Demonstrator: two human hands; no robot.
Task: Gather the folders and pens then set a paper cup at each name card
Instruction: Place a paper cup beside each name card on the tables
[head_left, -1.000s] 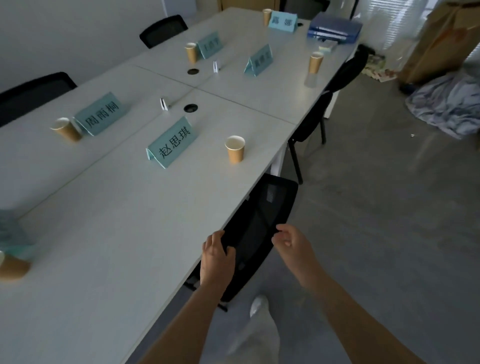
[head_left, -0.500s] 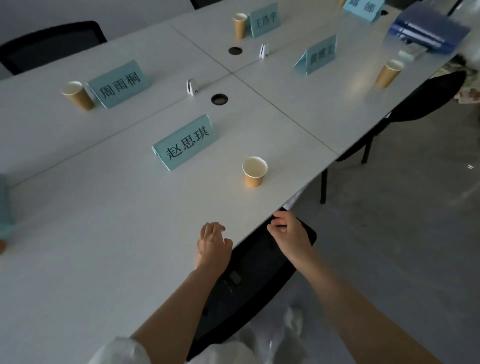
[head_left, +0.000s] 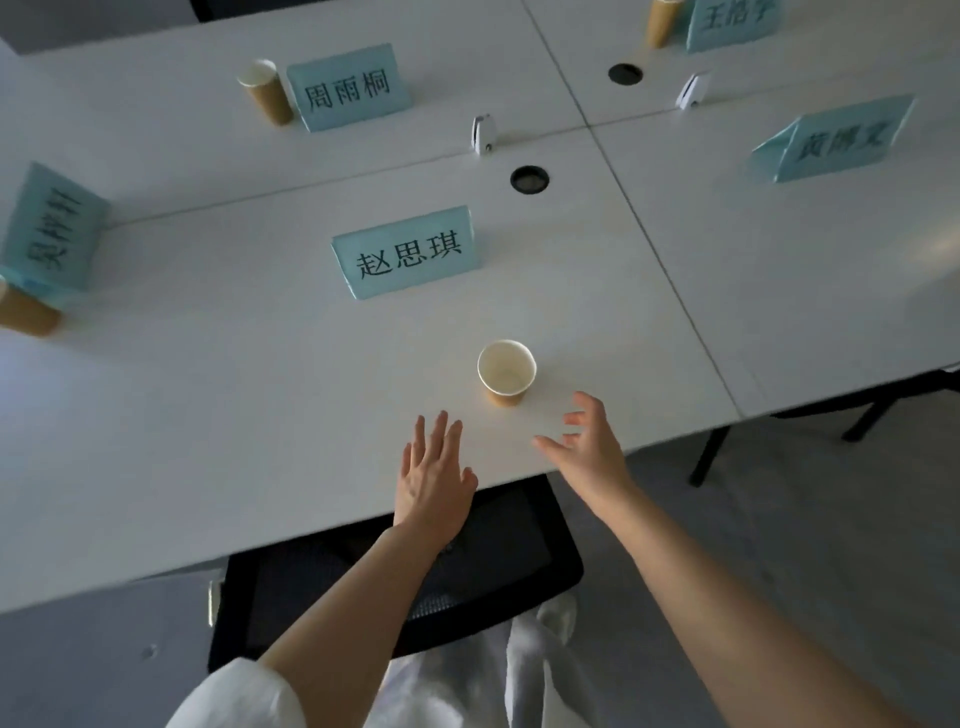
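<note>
While both bare arms are reaching over the white table (head_left: 218, 415), the left hand (head_left: 431, 478) is lying flat above the edge with its fingers straight and together, holding nothing. The right hand (head_left: 587, 447) is hovering just beside the small brown paper cup (head_left: 506, 371), with its fingers spread and a little bent, holding nothing. That cup is standing upright near the table edge, in front of the light blue folded name card (head_left: 408, 252). Half a second ago both hands were curled by the black mesh chair (head_left: 415, 587); now they are opening and moving forward over the table. The cup is staying in its spot.
</note>
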